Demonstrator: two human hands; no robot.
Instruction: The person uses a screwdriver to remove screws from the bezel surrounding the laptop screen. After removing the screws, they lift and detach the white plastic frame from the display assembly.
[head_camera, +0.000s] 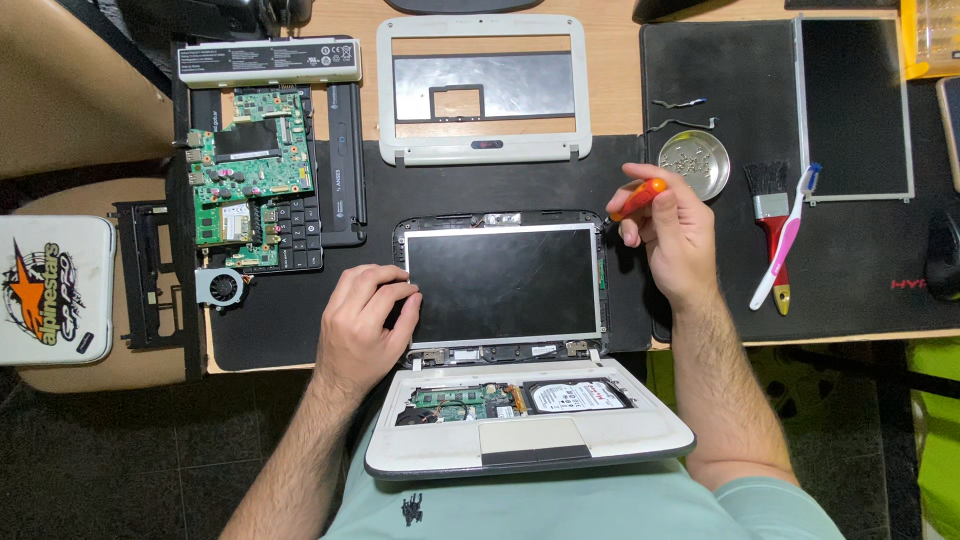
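Your left hand (362, 318) rests flat on the left edge of the thin, fragile screen panel (503, 284) lying in the opened small laptop (530, 440) on the bench, so hold its metal edges, while your right hand (668, 228) grips an orange screwdriver (640, 197).

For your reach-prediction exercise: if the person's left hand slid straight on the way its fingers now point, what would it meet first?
The left hand points right, fingers already at the left edge of the small laptop's dark rectangular screen panel; it would cross that glass first, though the contact height is unclear.
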